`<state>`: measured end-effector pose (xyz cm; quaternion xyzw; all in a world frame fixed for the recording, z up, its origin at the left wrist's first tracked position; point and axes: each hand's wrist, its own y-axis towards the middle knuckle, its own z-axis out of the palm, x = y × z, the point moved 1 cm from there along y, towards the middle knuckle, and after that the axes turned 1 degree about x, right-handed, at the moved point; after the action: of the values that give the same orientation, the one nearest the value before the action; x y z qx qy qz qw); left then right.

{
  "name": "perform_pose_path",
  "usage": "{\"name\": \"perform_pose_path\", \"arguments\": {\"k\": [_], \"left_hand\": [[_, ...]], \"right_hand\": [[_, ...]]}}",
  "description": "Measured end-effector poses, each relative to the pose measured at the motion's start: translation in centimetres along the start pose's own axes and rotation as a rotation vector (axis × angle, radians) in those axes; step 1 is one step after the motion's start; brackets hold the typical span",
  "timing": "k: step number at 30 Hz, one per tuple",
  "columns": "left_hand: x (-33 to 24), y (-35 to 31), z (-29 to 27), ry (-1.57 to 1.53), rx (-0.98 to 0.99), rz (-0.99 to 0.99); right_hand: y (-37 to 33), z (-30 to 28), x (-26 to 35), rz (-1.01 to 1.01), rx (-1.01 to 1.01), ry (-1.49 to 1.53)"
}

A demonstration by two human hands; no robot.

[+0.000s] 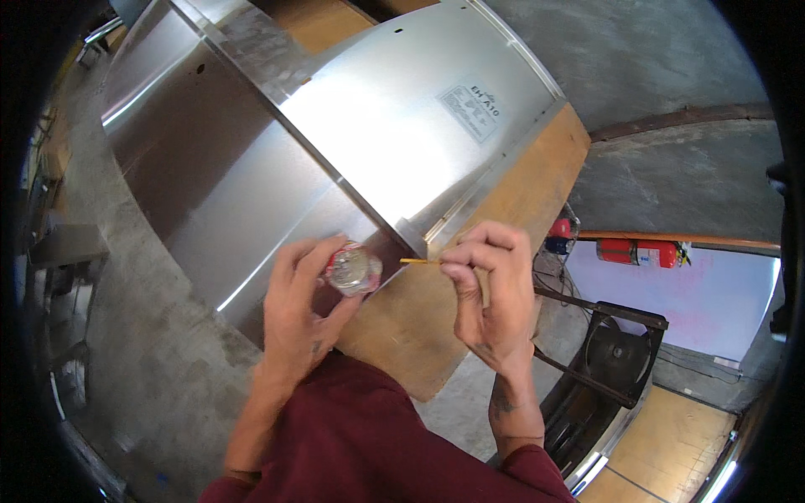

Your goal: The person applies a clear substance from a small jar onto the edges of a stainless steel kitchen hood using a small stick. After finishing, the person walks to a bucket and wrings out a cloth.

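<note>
My left hand (293, 289) is closed around a small round container (354, 270) with red on its side and a pale, greyish top turned up. What is inside or on that top is too blurred to tell. To its right, my right hand (496, 285) pinches a thin yellow stick (418, 261) between thumb and fingertips. The stick's free end points left toward the container, apart from it. Behind both hands lies a large bent sheet-metal piece (360, 109), shiny, with a printed label (471, 111) on its upper face.
A wooden tabletop (419, 339) supports the metal piece, its near edge just before my body. On the right are a red fire extinguisher (641, 252), a white board (713, 289) and a dark metal frame with a round part (616, 352). Metal items (71, 251) stand at far left on the concrete floor (168, 310).
</note>
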<state>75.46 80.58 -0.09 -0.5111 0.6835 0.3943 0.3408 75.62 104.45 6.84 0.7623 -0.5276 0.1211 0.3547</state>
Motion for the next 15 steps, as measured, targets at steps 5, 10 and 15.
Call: {"name": "perform_pose_path", "arguments": {"k": [5, 10, 15], "left_hand": [[0.2, -0.3, 0.5, 0.025, 0.012, 0.057], [-0.1, -0.9, 0.6, 0.022, 0.036, 0.041], [-0.7, -0.9, 0.3, -0.015, 0.033, 0.067]], "right_hand": [[-0.5, 2.1, 1.8, 0.018, 0.060, 0.065], [-0.8, 3.5, 1.7, 0.020, 0.104, 0.092], [-1.1, 3.9, 1.4, 0.025, 0.137, 0.084]]}}
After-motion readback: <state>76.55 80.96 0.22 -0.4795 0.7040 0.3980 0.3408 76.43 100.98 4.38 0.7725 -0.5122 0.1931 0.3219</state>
